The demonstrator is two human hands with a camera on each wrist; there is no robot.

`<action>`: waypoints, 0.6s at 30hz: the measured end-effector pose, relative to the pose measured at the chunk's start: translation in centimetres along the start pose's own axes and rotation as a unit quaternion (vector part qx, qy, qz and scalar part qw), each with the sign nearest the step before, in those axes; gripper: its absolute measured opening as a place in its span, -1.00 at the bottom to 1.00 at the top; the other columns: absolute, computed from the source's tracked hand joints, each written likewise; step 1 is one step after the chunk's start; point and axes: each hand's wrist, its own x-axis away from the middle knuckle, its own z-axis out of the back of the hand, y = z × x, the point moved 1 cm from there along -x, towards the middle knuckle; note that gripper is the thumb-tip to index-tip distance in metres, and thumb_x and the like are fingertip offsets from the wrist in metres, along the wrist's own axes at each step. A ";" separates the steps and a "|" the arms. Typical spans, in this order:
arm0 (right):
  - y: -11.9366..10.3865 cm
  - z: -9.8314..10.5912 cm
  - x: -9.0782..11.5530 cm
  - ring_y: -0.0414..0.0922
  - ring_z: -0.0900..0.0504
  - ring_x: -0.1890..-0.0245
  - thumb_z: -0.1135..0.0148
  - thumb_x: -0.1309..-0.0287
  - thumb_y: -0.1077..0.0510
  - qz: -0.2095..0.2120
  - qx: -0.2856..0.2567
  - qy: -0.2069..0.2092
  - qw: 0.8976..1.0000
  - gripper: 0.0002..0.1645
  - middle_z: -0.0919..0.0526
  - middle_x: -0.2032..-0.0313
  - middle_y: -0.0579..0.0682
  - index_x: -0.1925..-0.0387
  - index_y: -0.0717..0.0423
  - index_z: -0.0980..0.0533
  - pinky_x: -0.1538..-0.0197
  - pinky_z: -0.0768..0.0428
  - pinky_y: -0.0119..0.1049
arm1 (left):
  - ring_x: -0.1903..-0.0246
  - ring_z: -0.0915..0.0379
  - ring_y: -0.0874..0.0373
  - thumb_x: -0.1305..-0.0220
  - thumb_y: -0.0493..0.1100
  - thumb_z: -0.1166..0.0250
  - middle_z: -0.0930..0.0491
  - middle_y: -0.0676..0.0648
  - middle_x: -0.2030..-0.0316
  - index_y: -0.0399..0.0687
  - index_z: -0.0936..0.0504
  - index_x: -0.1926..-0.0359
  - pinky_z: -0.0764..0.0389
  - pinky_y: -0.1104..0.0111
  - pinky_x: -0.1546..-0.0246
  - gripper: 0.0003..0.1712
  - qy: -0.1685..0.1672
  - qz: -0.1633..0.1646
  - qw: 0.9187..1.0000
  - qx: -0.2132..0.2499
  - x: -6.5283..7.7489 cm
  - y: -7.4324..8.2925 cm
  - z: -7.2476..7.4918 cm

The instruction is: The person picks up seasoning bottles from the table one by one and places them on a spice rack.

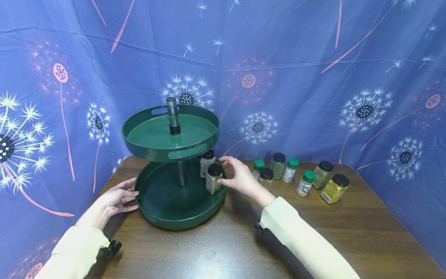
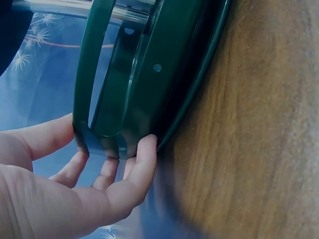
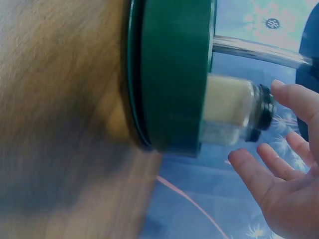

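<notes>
A green two-tier turntable (image 1: 163, 205) stands on the table, its round trays joined by a metal post (image 1: 172, 112). My left hand (image 1: 115, 199) holds the lower tray's left side, thumb at the rim and fingertips against the outer wall (image 2: 142, 99). On the lower tray's right side stand two black-lidded spice jars, a front jar (image 1: 213, 185) with beige contents and a rear jar (image 1: 206, 166) with paler contents. Beside them is my right hand (image 1: 240, 176), its thumb and fingers spread. In the right wrist view, a gap separates these fingers from the beige jar (image 3: 229, 99).
Several spice jars stand on the wooden table (image 1: 244, 240) to the right, among them a yellow jar (image 1: 334, 189), a green-lidded jar (image 1: 305, 183) and a jar of green herbs (image 1: 278, 166). A blue dandelion-print cloth (image 1: 299, 97) hangs behind. The upper tray (image 1: 146, 135) overhangs the lower one.
</notes>
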 end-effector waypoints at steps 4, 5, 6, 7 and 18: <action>0.0 1.3 0.6 -0.03 -0.54 -0.04 -0.47 0.07 0.07 0.002 0.003 0.005 1.000 -0.21 -0.53 -0.03 0.12 -0.23 -0.03 -0.34 -0.03 -0.53 -0.07 | 0.25 -0.54 0.20 -0.25 -0.39 -0.15 -0.21 -0.12 -0.15 -0.04 0.09 -0.44 -0.52 0.08 0.13 -0.15 0.001 0.001 1.000 -0.006 0.1 0.3 -0.1; -0.1 1.7 0.7 -0.04 -0.54 -0.04 -0.47 0.07 0.07 0.001 -0.001 0.007 1.000 -0.21 -0.53 -0.03 0.13 -0.22 -0.03 -0.34 -0.02 -0.54 -0.09 | 0.27 -0.54 0.20 -0.25 -0.40 -0.15 -0.23 -0.11 -0.13 -0.06 0.09 -0.43 -0.53 0.08 0.13 -0.15 0.001 0.001 1.000 -0.007 0.1 0.3 -0.2; -0.1 2.1 0.9 -0.03 -0.55 -0.04 -0.47 0.06 0.08 -0.001 -0.007 0.007 1.000 -0.22 -0.52 -0.03 0.12 -0.22 -0.03 -0.34 -0.01 -0.55 -0.10 | 0.28 -0.55 0.20 -0.24 -0.40 -0.16 -0.26 -0.10 -0.11 -0.07 0.10 -0.43 -0.53 0.07 0.14 -0.14 0.000 0.001 1.000 -0.008 0.1 0.4 -0.2; 0.0 2.5 1.0 -0.03 -0.55 -0.04 -0.47 0.06 0.10 -0.004 -0.012 0.008 1.000 -0.22 -0.52 -0.03 0.11 -0.22 -0.02 -0.34 0.01 -0.57 -0.11 | 0.29 -0.56 0.20 -0.24 -0.41 -0.16 -0.28 -0.07 -0.08 -0.09 0.10 -0.43 -0.54 0.08 0.14 -0.14 0.001 0.002 1.000 -0.009 0.2 0.5 -0.3; 0.8 7.3 2.5 0.05 -0.54 -0.06 -0.46 0.05 0.10 -0.026 -0.057 0.014 0.998 -0.24 -0.49 -0.09 0.05 -0.21 -0.10 -0.34 0.01 -0.56 -0.02 | 0.33 -0.52 0.15 -0.21 -0.46 -0.14 -0.27 -0.10 -0.03 -0.15 0.06 -0.37 -0.58 0.06 0.17 -0.20 0.014 0.010 1.000 -0.020 0.3 1.0 -0.6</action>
